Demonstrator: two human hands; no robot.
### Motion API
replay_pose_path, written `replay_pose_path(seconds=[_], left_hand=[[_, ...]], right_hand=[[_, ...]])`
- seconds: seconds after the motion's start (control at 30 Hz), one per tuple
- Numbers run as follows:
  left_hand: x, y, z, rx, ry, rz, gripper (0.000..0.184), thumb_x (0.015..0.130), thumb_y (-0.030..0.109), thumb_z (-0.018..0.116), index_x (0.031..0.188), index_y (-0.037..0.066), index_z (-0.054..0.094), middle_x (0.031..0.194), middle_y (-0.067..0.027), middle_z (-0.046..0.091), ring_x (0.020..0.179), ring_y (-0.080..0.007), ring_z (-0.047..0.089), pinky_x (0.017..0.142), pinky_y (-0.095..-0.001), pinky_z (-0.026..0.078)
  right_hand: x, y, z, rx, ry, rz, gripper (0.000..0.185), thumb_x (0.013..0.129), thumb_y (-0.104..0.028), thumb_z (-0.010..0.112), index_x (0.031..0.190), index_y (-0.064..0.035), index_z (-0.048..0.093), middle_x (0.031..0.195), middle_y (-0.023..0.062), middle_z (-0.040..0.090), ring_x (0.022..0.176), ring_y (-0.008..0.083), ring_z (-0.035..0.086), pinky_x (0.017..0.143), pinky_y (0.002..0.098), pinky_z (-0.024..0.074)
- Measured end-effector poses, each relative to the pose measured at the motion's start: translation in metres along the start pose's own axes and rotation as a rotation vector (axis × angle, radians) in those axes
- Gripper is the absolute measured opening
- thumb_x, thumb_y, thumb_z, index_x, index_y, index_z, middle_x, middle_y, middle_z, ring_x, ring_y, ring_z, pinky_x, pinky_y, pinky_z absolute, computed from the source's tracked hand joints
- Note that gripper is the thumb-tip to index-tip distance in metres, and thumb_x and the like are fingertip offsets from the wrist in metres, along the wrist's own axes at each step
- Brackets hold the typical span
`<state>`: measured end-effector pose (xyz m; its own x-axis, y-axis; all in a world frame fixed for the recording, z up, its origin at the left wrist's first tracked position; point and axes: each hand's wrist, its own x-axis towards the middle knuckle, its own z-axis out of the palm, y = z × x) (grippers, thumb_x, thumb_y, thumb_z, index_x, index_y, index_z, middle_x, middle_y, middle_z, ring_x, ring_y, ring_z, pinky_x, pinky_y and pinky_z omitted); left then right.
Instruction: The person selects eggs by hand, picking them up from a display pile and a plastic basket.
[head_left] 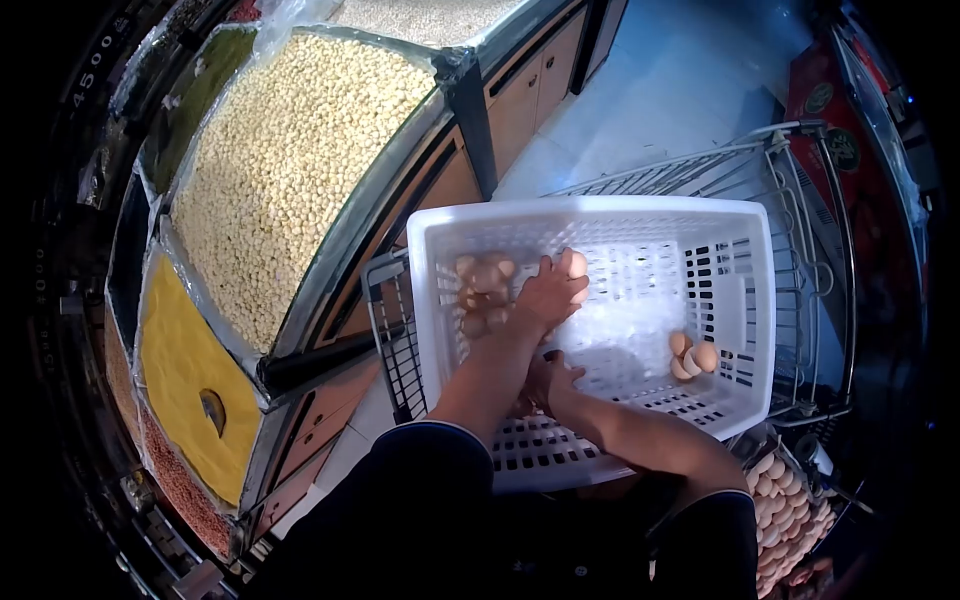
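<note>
A white plastic basket with slotted walls is in front of me. My left hand is inside it with fingers curled around a pale brown egg. Just left of that hand, several eggs are grouped in the basket's left end. Lower down, near the basket's near wall, is my right hand. Its thumb points outward, while my left forearm partly hides the other fingers; whether they grip anything is unclear. A few more eggs lie by the right wall.
The basket rests on a metal shopping cart. Bins of pale beans and yellow grain, holding a scoop, stand at left. Many eggs are heaped at lower right. Red boxes stand at upper right.
</note>
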<state>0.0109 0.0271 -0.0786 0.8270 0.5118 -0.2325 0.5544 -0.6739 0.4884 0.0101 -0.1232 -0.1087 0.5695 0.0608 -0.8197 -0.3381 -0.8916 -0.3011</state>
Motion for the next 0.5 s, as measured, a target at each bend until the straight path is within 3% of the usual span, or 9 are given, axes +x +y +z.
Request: replay_pose_path(seconds=[0.13, 0.33, 0.4, 0.5], left_hand=[[-0.009, 0.005, 0.004, -0.057, 0.053, -0.114, 0.038, 0.078, 0.029, 0.069, 0.113, 0.028, 0.055, 0.14, -0.0098, 0.031, 0.118, -0.0358, 0.04, 0.088, -0.0444, 0.049], [-0.013, 0.003, 0.006, -0.031, 0.108, -0.251, 0.042, 0.075, 0.029, 0.071, 0.115, 0.029, 0.056, 0.138, -0.0113, 0.032, 0.118, -0.0363, 0.039, 0.09, -0.0442, 0.048], [-0.011, 0.004, 0.001, -0.059, 0.051, -0.25, 0.043, 0.073, 0.028, 0.073, 0.114, 0.028, 0.058, 0.138, -0.0128, 0.033, 0.12, -0.0375, 0.038, 0.089, -0.0448, 0.049], [-0.007, 0.001, -0.001, -0.04, 0.006, -0.194, 0.044, 0.071, 0.029, 0.075, 0.112, 0.028, 0.059, 0.134, -0.0115, 0.035, 0.116, -0.0376, 0.041, 0.089, -0.0457, 0.049]], right_hand=[[-0.007, -0.011, 0.002, -0.233, 0.037, -0.104, 0.049, 0.084, -0.042, 0.053, 0.122, -0.0104, 0.046, 0.122, 0.0208, 0.046, 0.112, 0.0372, 0.046, 0.077, 0.0421, 0.0445], [-0.021, -0.068, -0.04, -0.891, -0.494, -0.354, 0.041, 0.084, -0.034, 0.057, 0.115, -0.0073, 0.055, 0.114, 0.0191, 0.05, 0.104, 0.0338, 0.052, 0.058, 0.0367, 0.0525], [-0.026, -0.082, -0.062, -0.77, -0.698, -0.29, 0.038, 0.085, -0.032, 0.059, 0.113, -0.0062, 0.057, 0.112, 0.0185, 0.052, 0.101, 0.0327, 0.054, 0.052, 0.0348, 0.0552], [-0.024, -0.089, -0.121, -0.215, -0.998, -0.034, 0.035, 0.085, -0.035, 0.058, 0.106, -0.0069, 0.058, 0.101, 0.0156, 0.056, 0.078, 0.031, 0.058, 0.048, 0.0316, 0.0496]])
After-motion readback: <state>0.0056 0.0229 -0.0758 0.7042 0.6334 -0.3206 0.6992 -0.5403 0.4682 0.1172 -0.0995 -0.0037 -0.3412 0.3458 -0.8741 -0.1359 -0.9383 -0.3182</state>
